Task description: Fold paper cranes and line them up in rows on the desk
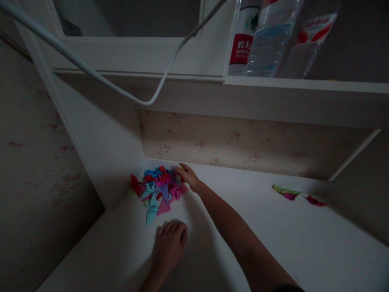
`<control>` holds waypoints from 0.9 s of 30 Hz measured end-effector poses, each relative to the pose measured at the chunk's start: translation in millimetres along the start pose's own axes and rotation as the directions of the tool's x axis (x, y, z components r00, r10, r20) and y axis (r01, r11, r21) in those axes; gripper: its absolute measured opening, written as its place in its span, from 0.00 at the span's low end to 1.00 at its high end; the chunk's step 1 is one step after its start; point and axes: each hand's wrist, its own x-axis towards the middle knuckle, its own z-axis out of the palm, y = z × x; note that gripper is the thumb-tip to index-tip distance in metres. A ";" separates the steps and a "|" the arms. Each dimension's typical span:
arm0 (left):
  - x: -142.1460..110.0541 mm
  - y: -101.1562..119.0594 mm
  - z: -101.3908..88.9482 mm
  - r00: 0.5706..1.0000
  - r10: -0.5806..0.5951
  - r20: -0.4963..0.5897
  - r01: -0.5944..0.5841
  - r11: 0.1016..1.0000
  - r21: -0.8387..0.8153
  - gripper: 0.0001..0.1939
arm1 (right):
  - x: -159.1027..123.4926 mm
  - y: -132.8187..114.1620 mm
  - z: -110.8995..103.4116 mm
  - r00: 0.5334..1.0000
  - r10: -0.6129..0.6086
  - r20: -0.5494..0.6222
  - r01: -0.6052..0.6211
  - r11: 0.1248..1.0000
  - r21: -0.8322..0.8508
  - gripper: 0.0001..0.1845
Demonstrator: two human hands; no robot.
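A heap of folded paper cranes (161,188) in red, blue, turquoise, purple and pink lies in the back left corner of a white desk. My right hand (188,177) reaches to the heap's right side, its fingers bent around a small yellowish paper crane (182,166) that is mostly hidden. Nearer to me, my left hand (170,239) rests on the desk just in front of the heap. Its fingers are curled in and nothing shows in them.
More coloured paper pieces (287,193) lie at the back right of the desk (261,227). Plastic bottles (270,44) stand on the shelf above. A white cable (121,92) hangs across the upper left, in front of the cabinet (136,56). A side panel (112,142) bounds the left.
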 end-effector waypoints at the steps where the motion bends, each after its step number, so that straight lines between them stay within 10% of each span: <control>1: 0.0 -0.1 0.2 1.000 0.004 0.003 -0.004 1.000 -0.004 0.10 | 4.7 -6.6 4.5 1.000 -0.014 0.012 0.013 0.999 0.032 0.35; 11: -0.1 3.2 -2.7 0.999 0.008 0.036 -0.010 0.999 0.050 0.11 | -83.3 57.4 -40.3 0.991 0.036 0.132 -0.048 0.995 0.085 0.23; 21: -0.7 6.0 1.8 0.997 0.061 0.051 -0.068 0.988 0.141 0.11 | -180.4 134.3 -201.4 0.977 0.177 -0.117 -0.191 0.974 -0.123 0.16; 27: 1.2 2.2 12.9 0.995 0.064 0.071 -0.074 0.988 0.138 0.11 | -200.1 181.0 -316.5 0.890 0.197 -0.412 -0.360 0.858 -0.366 0.19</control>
